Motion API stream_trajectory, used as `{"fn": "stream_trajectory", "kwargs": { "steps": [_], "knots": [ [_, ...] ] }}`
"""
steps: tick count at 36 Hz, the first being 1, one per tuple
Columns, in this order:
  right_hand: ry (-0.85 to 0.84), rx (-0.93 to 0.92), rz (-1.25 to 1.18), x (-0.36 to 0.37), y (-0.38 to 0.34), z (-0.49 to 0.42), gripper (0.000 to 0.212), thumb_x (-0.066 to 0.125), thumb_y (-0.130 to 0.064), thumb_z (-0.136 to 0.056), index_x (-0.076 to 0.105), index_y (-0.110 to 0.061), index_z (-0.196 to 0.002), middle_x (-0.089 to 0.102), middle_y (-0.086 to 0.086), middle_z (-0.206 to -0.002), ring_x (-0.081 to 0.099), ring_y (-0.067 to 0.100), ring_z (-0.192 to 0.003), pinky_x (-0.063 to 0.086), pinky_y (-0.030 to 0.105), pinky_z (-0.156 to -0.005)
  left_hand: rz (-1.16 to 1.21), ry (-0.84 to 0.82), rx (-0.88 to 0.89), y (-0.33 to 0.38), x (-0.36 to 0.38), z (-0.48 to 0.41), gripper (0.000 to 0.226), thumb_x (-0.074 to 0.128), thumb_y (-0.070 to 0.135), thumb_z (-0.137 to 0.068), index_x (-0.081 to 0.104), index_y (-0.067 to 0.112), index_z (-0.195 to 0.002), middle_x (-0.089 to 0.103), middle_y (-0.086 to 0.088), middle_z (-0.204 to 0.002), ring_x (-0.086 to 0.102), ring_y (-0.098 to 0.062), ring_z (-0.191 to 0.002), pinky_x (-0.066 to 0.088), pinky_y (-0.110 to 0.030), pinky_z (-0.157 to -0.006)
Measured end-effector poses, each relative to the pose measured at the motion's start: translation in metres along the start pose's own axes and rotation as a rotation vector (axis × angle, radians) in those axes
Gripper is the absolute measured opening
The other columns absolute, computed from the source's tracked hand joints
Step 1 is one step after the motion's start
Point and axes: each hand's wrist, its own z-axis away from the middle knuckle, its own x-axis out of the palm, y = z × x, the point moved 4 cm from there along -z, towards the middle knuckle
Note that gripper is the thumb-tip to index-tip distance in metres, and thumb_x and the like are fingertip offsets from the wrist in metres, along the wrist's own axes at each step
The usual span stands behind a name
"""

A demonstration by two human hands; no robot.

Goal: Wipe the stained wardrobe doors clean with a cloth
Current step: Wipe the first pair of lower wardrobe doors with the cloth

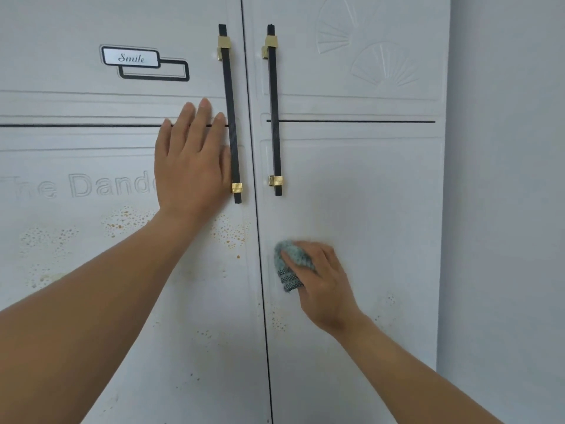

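Head view: bunched grey-green knitted cloth (pixel 289 267) gripped in right hand (pixel 322 281), pressed on white right wardrobe door (pixel 382 194) near the centre seam; left hand (pixel 192 162) flat, fingers straight, on orange-speckled left door (pixel 61 215).

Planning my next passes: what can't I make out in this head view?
Head view only:
- Embossed lettering: its end is covered by the left hand.
- Stains on the left door: partly hidden behind the left forearm.
- Right door under the cloth and right hand: hidden.
- Both doors' tops and bottoms: cut off by the frame edges.
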Motion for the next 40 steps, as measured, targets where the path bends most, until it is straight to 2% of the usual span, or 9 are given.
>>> {"fn": "stream_trajectory", "kwargs": {
  "steps": [6, 10, 16, 22, 27, 29, 35, 37, 40],
  "knots": [
    [0.243, 0.517, -0.058, -0.074, 0.077, 0.001, 0.042, 0.051, -0.004, -0.094, 0.061, -0.008, -0.135, 0.05, 0.018, -0.129, 0.043, 0.028, -0.12, 0.034, 0.021, -0.108, -0.105, 0.108, 0.004, 0.002, -0.013, 0.042, 0.049, 0.046, 0.03, -0.11, 0.046, 0.01, -0.155, 0.032, -0.014, -0.168, 0.028, -0.034, -0.157, 0.02, -0.059, -0.126],
    [0.383, 0.884, -0.006, -0.112, 0.143, 0.03, 0.042, 0.053, -0.001, -0.097, 0.058, -0.011, -0.137, 0.046, 0.017, -0.134, 0.047, 0.032, -0.125, 0.039, 0.032, -0.108, -0.078, 0.063, -0.044, 0.008, -0.012, 0.096, 0.056, 0.05, 0.037, -0.109, 0.041, 0.012, -0.159, 0.034, -0.014, -0.167, 0.026, -0.032, -0.157, 0.021, -0.059, -0.126],
    [0.404, 1.167, 0.065, -0.119, 0.197, 0.054, 0.039, 0.054, -0.006, -0.097, 0.06, -0.008, -0.136, 0.045, 0.019, -0.139, 0.045, 0.036, -0.128, 0.038, 0.035, -0.11, -0.065, -0.077, -0.042, 0.003, 0.006, 0.125, 0.064, 0.038, 0.044, -0.109, 0.03, 0.012, -0.164, 0.024, -0.01, -0.172, 0.015, -0.029, -0.161, 0.017, -0.064, -0.125],
    [0.498, 1.183, 0.067, -0.084, 0.186, 0.046, 0.038, 0.053, -0.008, -0.1, 0.057, -0.007, -0.138, 0.043, 0.016, -0.143, 0.037, 0.036, -0.129, 0.036, 0.033, -0.108, -0.088, -0.046, -0.04, 0.001, 0.013, 0.13, 0.064, 0.038, 0.043, -0.109, 0.03, 0.012, -0.164, 0.025, -0.009, -0.172, 0.016, -0.029, -0.161, 0.018, -0.063, -0.125],
    [0.34, 0.82, 0.147, -0.057, 0.153, 0.05, 0.05, 0.051, 0.002, -0.093, 0.055, -0.009, -0.141, 0.043, 0.018, -0.141, 0.035, 0.034, -0.122, 0.026, 0.028, -0.105, -0.119, -0.015, -0.018, 0.001, 0.014, 0.13, 0.063, 0.039, 0.042, -0.108, 0.032, 0.011, -0.163, 0.026, -0.01, -0.171, 0.018, -0.03, -0.16, 0.021, -0.063, -0.124],
    [0.294, 0.757, 0.146, -0.059, 0.158, 0.056, 0.051, 0.05, 0.003, -0.091, 0.057, -0.009, -0.14, 0.044, 0.019, -0.14, 0.035, 0.035, -0.122, 0.026, 0.028, -0.106, -0.123, -0.009, -0.014, 0.0, 0.014, 0.131, 0.063, 0.04, 0.042, -0.108, 0.033, 0.011, -0.163, 0.027, -0.01, -0.171, 0.019, -0.031, -0.16, 0.022, -0.063, -0.124],
    [0.462, 1.014, 0.125, -0.076, 0.18, 0.047, 0.042, 0.05, -0.002, -0.097, 0.057, -0.007, -0.139, 0.044, 0.02, -0.139, 0.039, 0.039, -0.125, 0.038, 0.039, -0.108, -0.131, -0.024, -0.019, -0.001, 0.015, 0.131, 0.063, 0.04, 0.042, -0.107, 0.034, 0.011, -0.162, 0.028, -0.012, -0.17, 0.021, -0.032, -0.159, 0.022, -0.063, -0.123],
    [0.49, 0.998, 0.123, -0.07, 0.169, 0.042, 0.043, 0.051, 0.0, -0.097, 0.057, -0.007, -0.139, 0.044, 0.02, -0.139, 0.038, 0.039, -0.124, 0.035, 0.03, -0.105, -0.133, -0.029, -0.023, 0.0, 0.015, 0.131, 0.063, 0.04, 0.042, -0.107, 0.035, 0.011, -0.162, 0.029, -0.012, -0.17, 0.021, -0.032, -0.159, 0.022, -0.063, -0.123],
    [0.417, 0.831, 0.134, -0.054, 0.146, 0.043, 0.048, 0.051, 0.004, -0.094, 0.055, -0.008, -0.14, 0.044, 0.02, -0.138, 0.037, 0.036, -0.121, 0.029, 0.025, -0.102, -0.131, -0.034, -0.028, 0.0, 0.015, 0.132, 0.063, 0.04, 0.042, -0.107, 0.035, 0.012, -0.162, 0.029, -0.011, -0.17, 0.02, -0.031, -0.16, 0.021, -0.063, -0.124]
  ]
}}
